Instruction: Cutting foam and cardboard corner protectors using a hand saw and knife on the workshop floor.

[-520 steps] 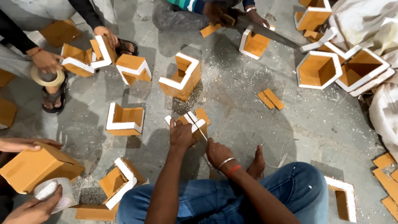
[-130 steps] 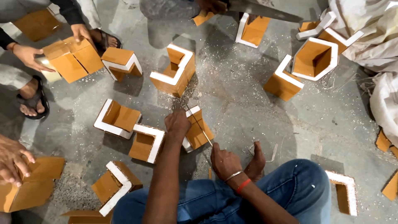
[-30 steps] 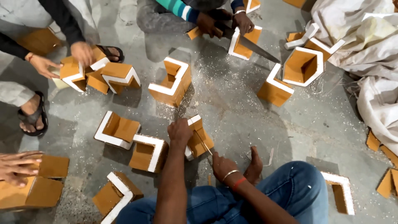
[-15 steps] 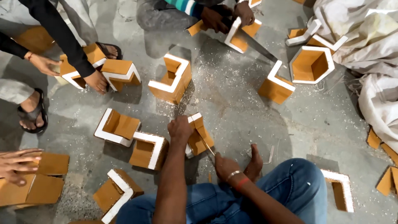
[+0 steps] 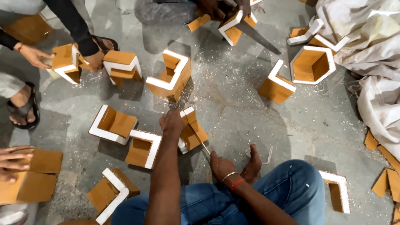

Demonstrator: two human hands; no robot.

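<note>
My left hand (image 5: 172, 123) presses down on an orange, white-edged angled block (image 5: 192, 130) lying on the grey floor in front of my knees. My right hand (image 5: 220, 165) is closed around the handle of a thin blade (image 5: 204, 148) that reaches up to the block's lower right side. A bare foot (image 5: 253, 163) rests beside my right hand.
Several more orange and white blocks lie around: one (image 5: 113, 124) and another (image 5: 143, 147) to the left, a tall one (image 5: 171, 77) ahead. Other people's hands (image 5: 36, 56) hold blocks at the left and top. A hand saw (image 5: 257, 36) and white sacks (image 5: 371, 46) are at the upper right.
Over the last second the people at the left shifted their blocks and arms. My hands stay on the same block, the right hand drawn slightly lower.
</note>
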